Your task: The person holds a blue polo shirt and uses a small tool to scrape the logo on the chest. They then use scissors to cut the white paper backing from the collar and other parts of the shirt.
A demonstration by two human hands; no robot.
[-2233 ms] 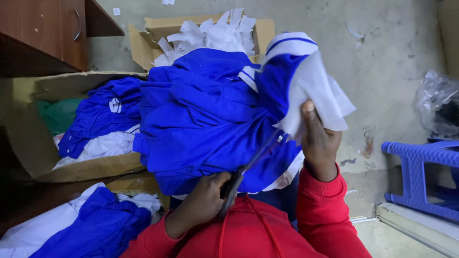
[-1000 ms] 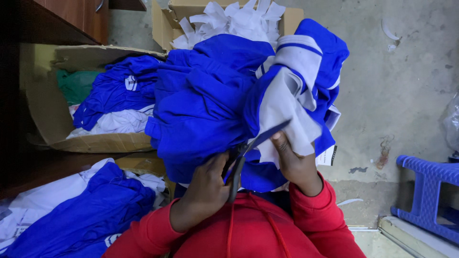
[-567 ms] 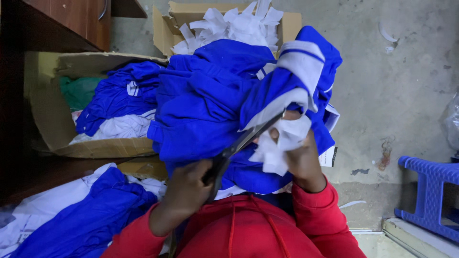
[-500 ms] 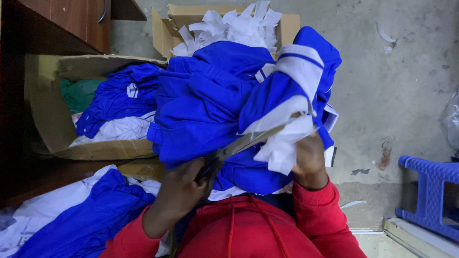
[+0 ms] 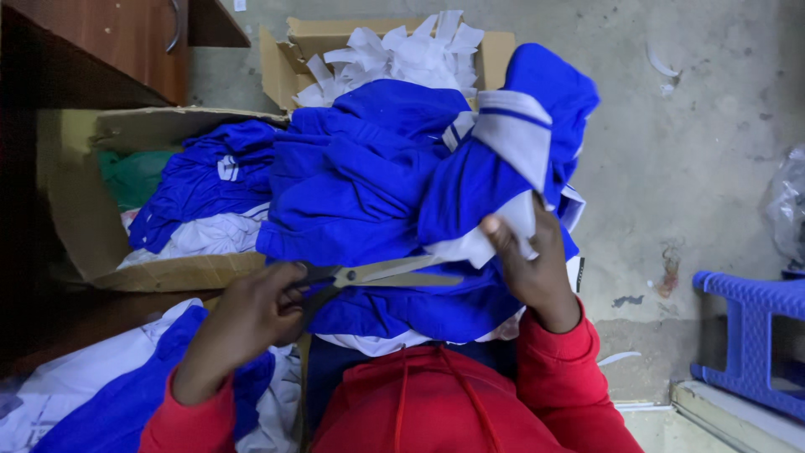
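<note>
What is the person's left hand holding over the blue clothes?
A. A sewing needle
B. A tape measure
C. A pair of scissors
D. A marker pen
C: the left hand grips the dark handles of a pair of scissors, whose metal blades point across the blue garment toward the right hand, which pinches a white part of the fabric.

A small garment workshop: a cardboard box (image 5: 109,243) full of blue and white garments (image 5: 210,180) sits on a bare concrete floor (image 5: 688,126), and behind that box stands 1 more carton (image 5: 335,38) heaped with white fabric offcuts (image 5: 394,54).
</note>
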